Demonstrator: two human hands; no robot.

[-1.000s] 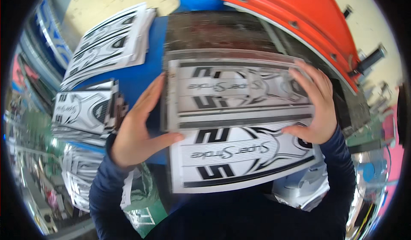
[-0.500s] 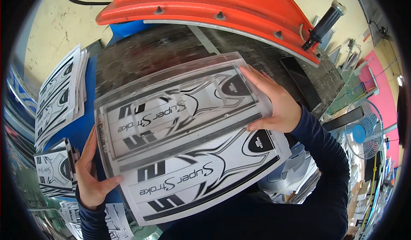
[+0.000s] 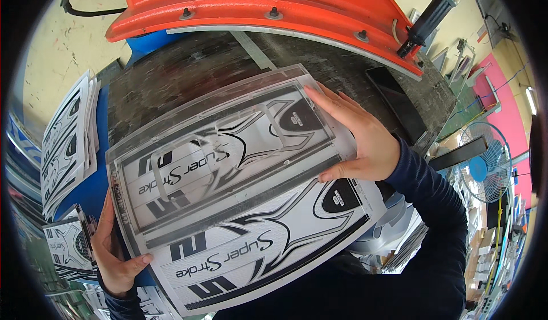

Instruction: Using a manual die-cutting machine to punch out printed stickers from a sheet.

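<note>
A clear plastic plate (image 3: 242, 199) with a raised rectangular frame lies tilted across a white printed sheet (image 3: 268, 248) with black and grey graphics. Part of the print shows through the plate, and another part sticks out on the near side. My left hand (image 3: 117, 257) grips the plate's left edge, thumb on top near the corner and fingers along the side. At the other end my right hand (image 3: 365, 140) clasps the right edge, fingers stretched along the far side and thumb on the near side. Whether the fingers also pinch the sheet is hidden.
Beyond the dark worn board (image 3: 182, 74) looms a bolted red machine arm (image 3: 240, 3) with a black handle (image 3: 425, 26). A flat black rectangle (image 3: 398, 104) lies at right. Printed sheets (image 3: 68, 140) and smaller cut pieces (image 3: 68, 243) are stacked at left; a blue fan (image 3: 482, 163) stands right.
The whole scene has shifted left in the picture, the red arm included. Both hands keep their hold on the plate, which appears slightly sharper and lies over the sheet much as before.
</note>
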